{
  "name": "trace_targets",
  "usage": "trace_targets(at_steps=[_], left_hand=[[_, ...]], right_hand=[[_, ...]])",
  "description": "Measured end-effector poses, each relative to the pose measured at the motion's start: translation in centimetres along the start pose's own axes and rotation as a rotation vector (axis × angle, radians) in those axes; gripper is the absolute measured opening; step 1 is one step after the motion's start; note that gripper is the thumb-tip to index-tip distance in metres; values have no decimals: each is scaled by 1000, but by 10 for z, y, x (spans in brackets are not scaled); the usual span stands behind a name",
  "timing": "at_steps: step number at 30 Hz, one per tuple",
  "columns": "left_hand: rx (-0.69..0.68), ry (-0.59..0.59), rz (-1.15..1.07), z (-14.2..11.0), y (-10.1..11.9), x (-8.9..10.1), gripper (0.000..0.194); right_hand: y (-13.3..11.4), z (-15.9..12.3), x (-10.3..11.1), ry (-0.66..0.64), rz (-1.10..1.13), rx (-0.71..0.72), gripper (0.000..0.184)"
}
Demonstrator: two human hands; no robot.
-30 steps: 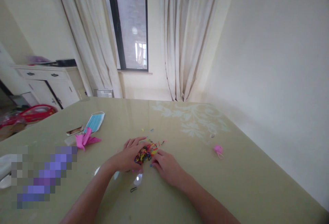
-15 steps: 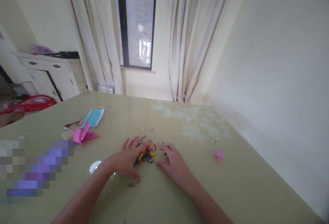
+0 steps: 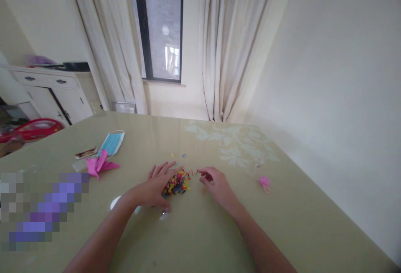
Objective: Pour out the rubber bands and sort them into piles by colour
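Observation:
A pile of small colourful rubber bands, in red, yellow, blue and black, lies on the glossy table. My left hand curves around the pile's left side with its fingers spread and touching the edge. By its thumb there is a small dark band, partly hidden, beside a bright glint. To the right of the pile, my right hand has bent fingers, with thumb and forefinger slightly apart. Its forefinger tip is at a tiny dark band; whether it grips it is unclear.
A pink folded paper shape and a blue face mask lie at the left. A pink ball-like object is on the right, near a small clear item. A white round object sits behind my left forearm.
My left thumb has moved up to the dark band lying near it. My right hand has shifted slightly right, and its thumb has drawn in towards the fingers. The view has turned slightly.

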State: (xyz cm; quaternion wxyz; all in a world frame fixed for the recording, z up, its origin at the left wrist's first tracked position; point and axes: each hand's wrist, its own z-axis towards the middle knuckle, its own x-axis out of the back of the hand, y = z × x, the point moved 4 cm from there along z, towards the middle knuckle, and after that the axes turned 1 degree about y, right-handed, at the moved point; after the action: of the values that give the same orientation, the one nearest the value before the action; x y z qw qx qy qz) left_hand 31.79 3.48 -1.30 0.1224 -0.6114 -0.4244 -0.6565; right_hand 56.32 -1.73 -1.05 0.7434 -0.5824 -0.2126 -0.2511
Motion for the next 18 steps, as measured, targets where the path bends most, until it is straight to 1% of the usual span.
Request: trace_targets(at_steps=[3,5,6,8,10,13,14,16,17,18], left_hand=[[17,130,-30,6,-11,6,94],[8,203,-62,9,-15,9,67],[-6,230,-81,10,-14,10,59],[-41,256,-108,11,-4,8,52],[-71,273,-93,12,12,3,55],[-145,306,4,18,39,-8,66],[-167,301,29,21,45,-12,65],[-190,284,66,28,49,-16,47],[-180,283,79,31,48,-16,40],[-164,285,90,33,45,-15,37]], right_hand=[[13,-2,23,-91,-63,-95,26],[17,-5,27,-151,-90,-113,29],[16,-7,26,-177,-95,-107,30],[12,-10,18,-222,-108,-83,24],[6,-12,9,-233,-146,-44,14],[-2,-12,-3,-184,-205,23,12],[-4,-11,-6,-152,-207,38,13],[-7,-10,-8,-70,-154,45,13],[-9,-8,-8,-32,-89,33,14],[-10,-8,-7,0,3,9,14]])
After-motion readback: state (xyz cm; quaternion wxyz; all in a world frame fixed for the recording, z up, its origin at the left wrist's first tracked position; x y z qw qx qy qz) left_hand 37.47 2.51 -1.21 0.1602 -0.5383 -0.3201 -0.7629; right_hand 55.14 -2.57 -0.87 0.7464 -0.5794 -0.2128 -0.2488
